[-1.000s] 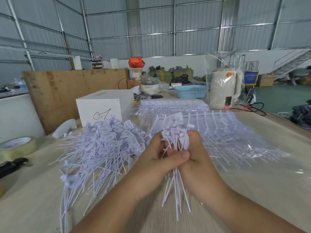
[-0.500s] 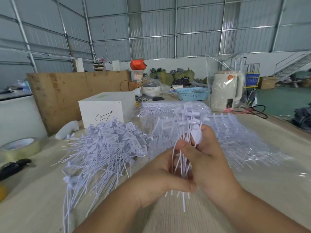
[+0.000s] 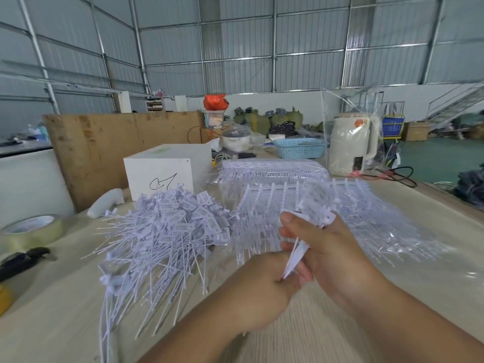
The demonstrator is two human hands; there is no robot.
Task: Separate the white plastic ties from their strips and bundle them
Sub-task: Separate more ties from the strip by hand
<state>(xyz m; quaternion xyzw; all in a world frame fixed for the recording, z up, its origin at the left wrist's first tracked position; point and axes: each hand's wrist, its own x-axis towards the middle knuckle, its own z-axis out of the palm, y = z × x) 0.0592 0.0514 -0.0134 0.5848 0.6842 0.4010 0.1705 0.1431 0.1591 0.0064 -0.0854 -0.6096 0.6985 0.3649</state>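
My right hand is curled around a small bunch of ties, their flat heads poking out above the knuckles and thumb. My left hand, just below and touching it, pinches the tail ends of that same bunch where they come to a point between the two hands. The motion blur hides how many ties are in the bunch.

I read this as the gathering step: a handful already freed from its strip and being squared up, tails drawn together. The next move, as I judge it, calls for a firm hold at the heads while the tails are aligned, then setting the bunch down with the others without letting it fan apart.

Taking the right hand as my landmark: just to its left on the table lies the big pile of separated ties, heads heaped at the far side and tails trailing toward me. Directly behind the hand, and spreading to its right, are the uncut strips on clear plastic wrap. Farther behind sits a stacked pack of strips, with a white box behind the pile. Far left of the hand are a tape roll and a black-handled tool; far behind and right, a bagged white kettle.
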